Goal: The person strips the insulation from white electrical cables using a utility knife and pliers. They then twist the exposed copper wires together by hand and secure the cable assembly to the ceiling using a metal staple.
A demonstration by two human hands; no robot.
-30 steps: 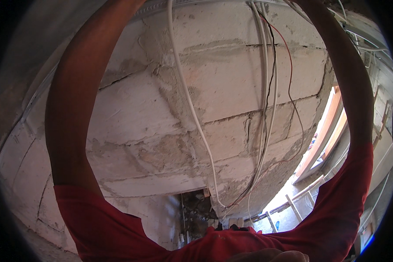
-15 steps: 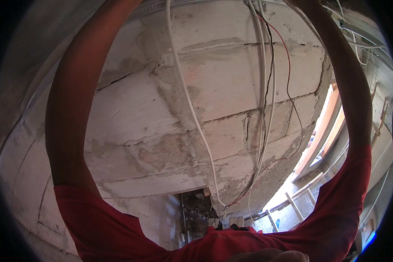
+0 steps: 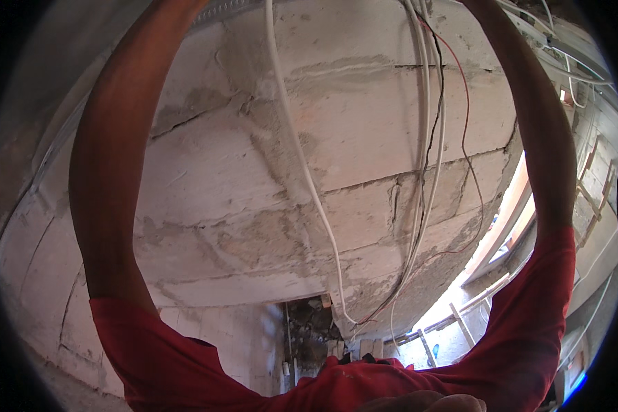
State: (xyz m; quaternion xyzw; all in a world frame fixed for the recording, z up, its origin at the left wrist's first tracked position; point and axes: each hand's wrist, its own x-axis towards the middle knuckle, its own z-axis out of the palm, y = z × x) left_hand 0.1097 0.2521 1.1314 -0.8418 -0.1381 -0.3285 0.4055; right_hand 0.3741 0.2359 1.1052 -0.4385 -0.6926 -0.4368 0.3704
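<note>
Both my arms reach up, and both hands lie beyond the top edge, hidden from view. My left forearm [image 3: 113, 151] runs up past a block wall [image 3: 364, 123] toward a perforated metal strip [image 3: 223, 8] at the top. On the other side my right forearm [image 3: 539, 117] rises to the top edge, right of a bundle of hanging cables. What either hand holds or touches cannot be seen. A thick white cable [image 3: 290, 123] hangs down the wall between my arms. Closer to my right arm hang more white cables [image 3: 426, 103], a black wire [image 3: 438, 113] and a thin red wire [image 3: 465, 103].
Cracked joints and grey mortar patches mark the wall. At lower right, a bright opening with a wooden frame [image 3: 505, 226] shows beside wooden slats [image 3: 462, 324]. Loose white cables [image 3: 577, 72] hang at upper right. Below lies a dark area of rubble [image 3: 312, 329].
The hanging cables and upper wall have shifted slightly right in the picture. My right forearm sits a little farther left, and my left forearm's upper end has also moved slightly left.
</note>
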